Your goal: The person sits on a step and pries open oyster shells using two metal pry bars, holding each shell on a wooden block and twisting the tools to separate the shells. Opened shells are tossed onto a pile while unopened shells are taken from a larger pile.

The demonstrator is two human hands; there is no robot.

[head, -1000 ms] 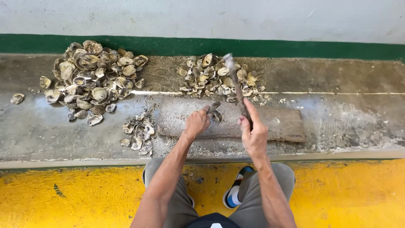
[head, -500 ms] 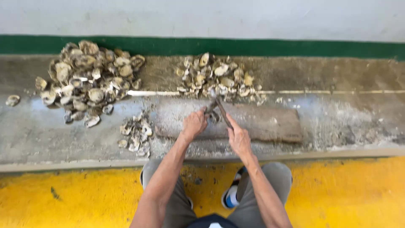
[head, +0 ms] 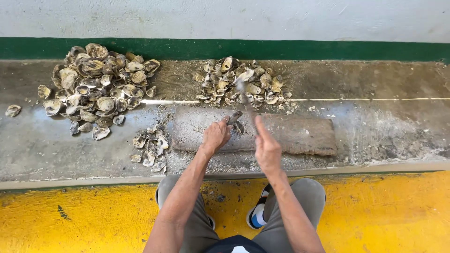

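Between left fingers (head: pixel 224 125): probably an oyster (head: pixel 234 116).

The grey metal head of the hammer (head: pixel 241 85), raised by the right hand (head: pixel 267 150), is smeared by motion blur against the far pile of pale shells (head: pixel 243 86). The left hand (head: pixel 216 136) covers most of the dark shell (head: pixel 234 117) pinned on the flat brown block (head: pixel 300 136). The person's head and shoulders are cut off at the near edge.
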